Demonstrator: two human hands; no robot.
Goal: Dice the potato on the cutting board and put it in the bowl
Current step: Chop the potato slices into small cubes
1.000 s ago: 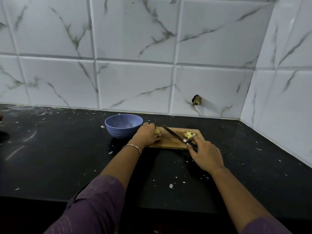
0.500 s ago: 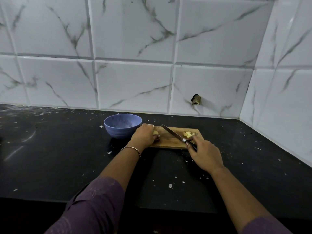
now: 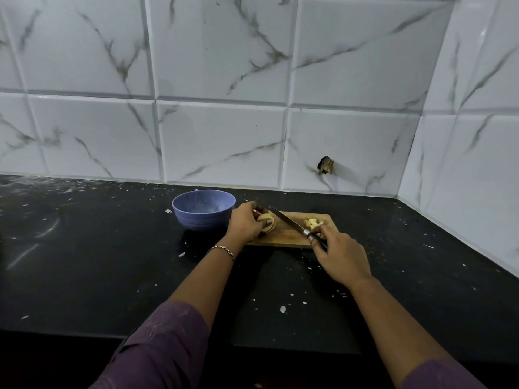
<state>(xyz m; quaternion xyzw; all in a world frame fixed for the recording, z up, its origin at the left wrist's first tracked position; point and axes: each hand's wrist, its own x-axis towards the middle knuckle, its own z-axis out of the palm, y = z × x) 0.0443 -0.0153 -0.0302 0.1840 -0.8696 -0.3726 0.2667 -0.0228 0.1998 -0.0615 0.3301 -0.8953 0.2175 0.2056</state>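
A wooden cutting board (image 3: pixel 289 237) lies on the black counter. My left hand (image 3: pixel 245 223) grips a pale potato piece (image 3: pixel 267 220) at the board's left end. My right hand (image 3: pixel 341 256) holds a knife (image 3: pixel 292 222) by its dark handle, with the blade slanting up-left across the board toward the potato. A small heap of diced potato (image 3: pixel 313 222) sits at the board's far right. The blue bowl (image 3: pixel 203 209) stands just left of the board, and I see nothing in it.
The black counter (image 3: pixel 98 262) is speckled with white flecks and scraps. White marble-look tiles form the back wall and the right wall, which meet in a corner at the right. A small dark fitting (image 3: pixel 325 165) sticks out of the back wall.
My left hand has turned the potato piece so that more of it shows. The knife and my right hand have barely moved.
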